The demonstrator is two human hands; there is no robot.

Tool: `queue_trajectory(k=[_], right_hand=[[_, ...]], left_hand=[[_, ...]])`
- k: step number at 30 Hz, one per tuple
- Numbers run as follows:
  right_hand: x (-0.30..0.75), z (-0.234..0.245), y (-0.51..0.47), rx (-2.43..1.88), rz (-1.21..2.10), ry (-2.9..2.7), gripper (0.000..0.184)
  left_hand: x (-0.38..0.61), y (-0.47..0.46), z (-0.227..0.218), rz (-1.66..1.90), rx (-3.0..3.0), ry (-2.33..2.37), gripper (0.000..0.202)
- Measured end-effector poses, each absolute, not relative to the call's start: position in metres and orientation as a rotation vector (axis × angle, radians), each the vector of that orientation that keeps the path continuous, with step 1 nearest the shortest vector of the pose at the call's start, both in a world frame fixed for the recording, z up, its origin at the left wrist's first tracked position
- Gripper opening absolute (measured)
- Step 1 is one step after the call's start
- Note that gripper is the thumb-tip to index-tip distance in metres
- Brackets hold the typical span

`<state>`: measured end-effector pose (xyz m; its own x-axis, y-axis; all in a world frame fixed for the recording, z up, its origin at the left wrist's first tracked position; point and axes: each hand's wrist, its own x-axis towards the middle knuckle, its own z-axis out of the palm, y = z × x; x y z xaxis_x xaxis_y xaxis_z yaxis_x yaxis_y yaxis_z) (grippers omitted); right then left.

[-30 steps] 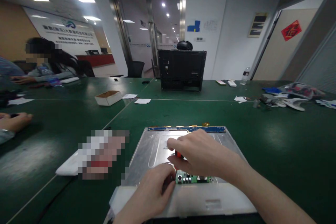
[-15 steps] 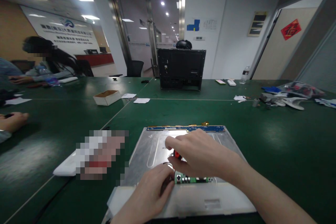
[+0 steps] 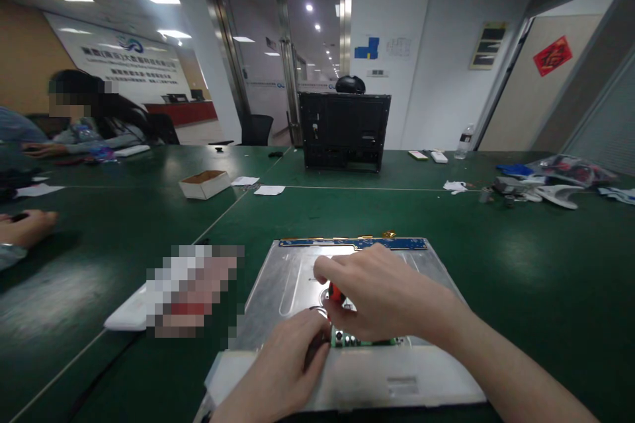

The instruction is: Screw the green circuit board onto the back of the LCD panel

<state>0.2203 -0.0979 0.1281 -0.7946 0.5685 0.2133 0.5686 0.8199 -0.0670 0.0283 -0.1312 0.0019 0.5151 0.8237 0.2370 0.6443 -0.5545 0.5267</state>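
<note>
A silver metal display panel (image 3: 265, 301) lies flat on the table in front of me, with a blue circuit strip (image 3: 317, 244) along its far edge. My right hand (image 3: 381, 294) is closed round what looks like a red and black screwdriver (image 3: 336, 293), held upright over the panel; its tip is hidden. Under that hand, a small green circuit board (image 3: 353, 338) shows in part. Beside the board's left end, my left hand (image 3: 292, 353) is closed, thumb and fingers curled near the screwdriver's foot. What they pinch is hidden.
The green table (image 3: 526, 264) extends all round. Left of the panel lies a white object (image 3: 126, 310), partly blurred out, with a cable. Farther off are an open box (image 3: 204, 185), a black monitor back (image 3: 344, 132) and loose parts (image 3: 536, 188). Another person's hand (image 3: 32, 230) rests at left.
The view has shifted slightly. My right hand has turned a little with the screwdriver, and less of the green board shows. The left hand stays in place.
</note>
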Motion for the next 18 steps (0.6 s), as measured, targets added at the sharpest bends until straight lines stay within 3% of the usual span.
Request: queue_trajectory(k=[7, 11, 18], right_hand=[[0.2202, 0.1305, -0.0989, -0.864, 0.018, -2.811, 0.02], [0.2199, 0.1298, -0.0992, -0.87, -0.009, -2.806, 0.013], [0.22, 0.1327, -0.0997, -0.856, 0.018, -2.815, 0.02]], left_hand=[[0.029, -0.1328, 0.0008, 0.689, 2.382, 1.236, 0.01], [0.0286, -0.1322, 0.0005, 0.649, 2.373, 1.237, 0.011], [0.0285, -0.133, 0.0023, 0.674, 2.369, 1.231, 0.012]])
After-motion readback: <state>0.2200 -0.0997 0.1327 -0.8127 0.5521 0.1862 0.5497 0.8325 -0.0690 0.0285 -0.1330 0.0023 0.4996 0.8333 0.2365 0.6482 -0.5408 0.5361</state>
